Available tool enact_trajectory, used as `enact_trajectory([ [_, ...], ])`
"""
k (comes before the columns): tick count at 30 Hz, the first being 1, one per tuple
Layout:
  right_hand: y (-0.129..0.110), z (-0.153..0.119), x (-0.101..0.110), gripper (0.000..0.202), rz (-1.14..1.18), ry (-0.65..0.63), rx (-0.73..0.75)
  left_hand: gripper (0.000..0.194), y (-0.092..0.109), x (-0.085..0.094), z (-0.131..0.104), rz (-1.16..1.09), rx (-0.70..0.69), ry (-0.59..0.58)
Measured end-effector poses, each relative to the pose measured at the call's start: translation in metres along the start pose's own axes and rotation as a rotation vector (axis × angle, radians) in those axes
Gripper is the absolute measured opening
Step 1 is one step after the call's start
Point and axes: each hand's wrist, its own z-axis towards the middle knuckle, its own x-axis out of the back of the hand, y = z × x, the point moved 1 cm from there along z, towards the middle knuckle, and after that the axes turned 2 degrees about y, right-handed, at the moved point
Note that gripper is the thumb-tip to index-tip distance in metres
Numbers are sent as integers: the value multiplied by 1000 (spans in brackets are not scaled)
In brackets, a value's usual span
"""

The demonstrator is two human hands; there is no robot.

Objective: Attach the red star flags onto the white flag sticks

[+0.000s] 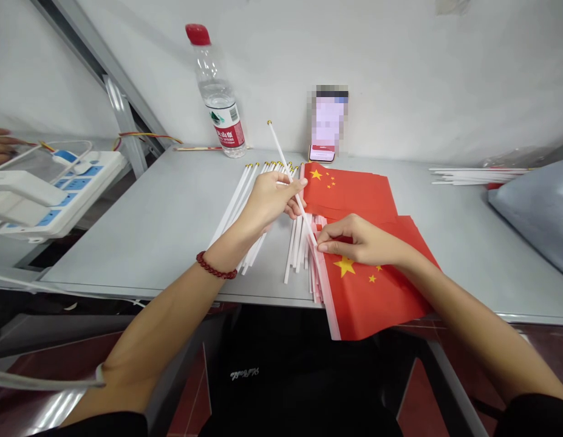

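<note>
My left hand point(281, 193) holds a white stick point(281, 150) with a gold tip, slanting down to the right between thumb and fingers. The stick's lower end meets the white edge of a red flag with yellow stars point(376, 303). My right hand point(349, 240) pinches the flag's upper corner at that spot. This flag hangs over the table's front edge. Behind it lies a stack of similar red flags point(354, 191). Several white sticks with gold tips point(231, 203) lie under and left of my left hand; others point(297, 246) lie beside the flags.
A water bottle point(221, 109) and a phone point(328, 124) stand at the back of the grey table point(126, 224). More white sticks point(477, 176) and a grey bag point(540, 212) are right. A power strip point(76, 194) and another person's hand point(1, 145) are left.
</note>
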Motion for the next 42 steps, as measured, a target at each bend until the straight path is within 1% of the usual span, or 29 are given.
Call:
enact_trajectory([
  [4,0,0,0,27,8,-4,-12,30,0,0,-1,6,-4,-30],
  [10,4,1,-1,28,-3,1,-10,34,1,0,-1,14,-25,-27],
  [12,5,1,-2,29,2,4,-13,32,1,0,-1,9,-27,-50],
  [17,5,1,-2,28,10,17,-31,18,5,2,-2,-29,-39,-122],
  [25,4,1,0,31,49,62,-58,17,9,6,0,-148,-56,-205],
  [30,3,1,2,30,49,36,-79,18,11,9,0,-132,-37,-151],
  [33,2,1,2,30,60,36,-89,19,11,8,-1,-100,-31,-157],
  [36,1,0,2,29,68,29,-78,20,11,8,-1,-115,-30,-147],
  [39,0,0,2,24,76,20,-70,19,11,9,0,-144,-28,-100],
  [42,-1,-1,2,19,68,20,-76,21,10,8,0,-137,-13,-83],
])
